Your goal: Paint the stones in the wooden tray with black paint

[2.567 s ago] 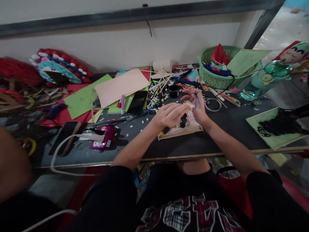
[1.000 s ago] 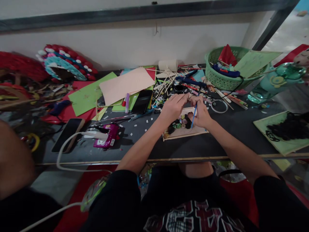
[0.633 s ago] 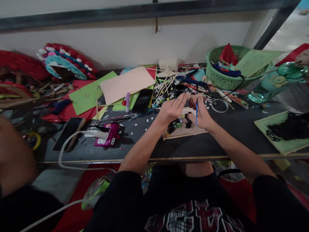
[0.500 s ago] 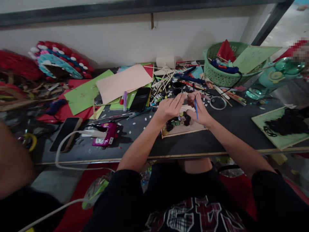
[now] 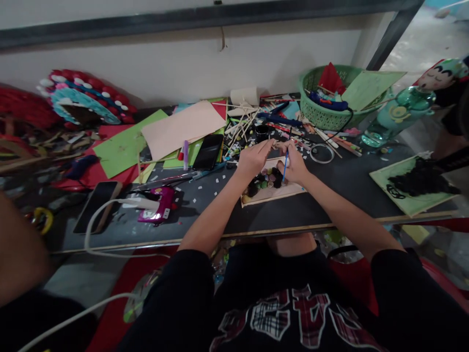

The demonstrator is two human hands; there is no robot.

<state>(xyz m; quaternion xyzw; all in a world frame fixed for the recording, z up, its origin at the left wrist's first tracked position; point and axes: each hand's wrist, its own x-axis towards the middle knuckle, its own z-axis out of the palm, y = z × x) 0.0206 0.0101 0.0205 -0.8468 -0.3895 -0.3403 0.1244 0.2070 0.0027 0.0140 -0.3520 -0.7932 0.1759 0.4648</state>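
In the head view, a small light board (image 5: 291, 191) with a raised rim lies before me. Dark, green and yellowish round pieces (image 5: 264, 182) cover its left part. Over its far edge, my left hand (image 5: 253, 160) has its fingers pressed together; whatever they pinch is too small to make out. My right hand (image 5: 297, 167) is closed on a thin blue stick (image 5: 285, 165), like a brush handle, which slants down over the board. The fingertips of both hands meet or nearly meet. Beyond them stands a small black cup (image 5: 262, 131).
A green basket (image 5: 331, 117) and a bottle-shaped figure (image 5: 384, 122) stand back right. Black material lies on a green board (image 5: 381, 183) at right. Left are phones (image 5: 208, 152), a purple power adapter (image 5: 161, 205) with a white cable, and coloured sheets (image 5: 183, 127). Another person's arm (image 5: 20, 244) shows far left.
The camera view has shifted slightly, so most things sit further left. My hands stay together over the board's far edge. The blue stick now tilts the other way, its lower end leaning left.
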